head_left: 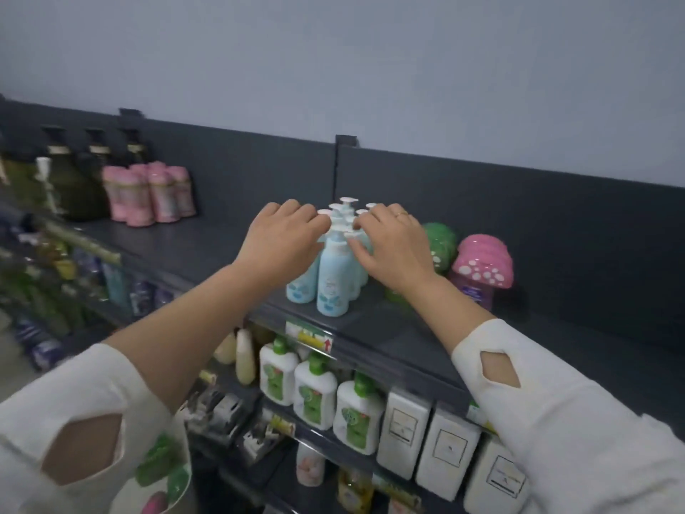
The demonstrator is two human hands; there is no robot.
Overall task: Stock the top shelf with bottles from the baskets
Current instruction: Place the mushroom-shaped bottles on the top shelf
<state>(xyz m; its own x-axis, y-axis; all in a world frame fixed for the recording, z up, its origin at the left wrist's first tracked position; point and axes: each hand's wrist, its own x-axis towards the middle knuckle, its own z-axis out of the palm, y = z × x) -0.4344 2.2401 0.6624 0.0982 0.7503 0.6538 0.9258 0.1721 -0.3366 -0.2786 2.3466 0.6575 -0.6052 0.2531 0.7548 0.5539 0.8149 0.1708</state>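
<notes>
Up on the top shelf (185, 250), my blue bottles (331, 283) stand clustered, their labels too blurred to read. My left hand (285, 235) curls round the cluster's left side; my right hand (393, 246) rests spread fingers on the pumps. Pink bottles (148, 194) stand far left and mushroom bottles (482, 265) just right. A tag (311, 337) with a red arrow hangs on the shelf edge below.

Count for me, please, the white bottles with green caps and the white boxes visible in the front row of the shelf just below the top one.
White bottles with green caps: 3
White boxes: 3
Total: 6
</notes>
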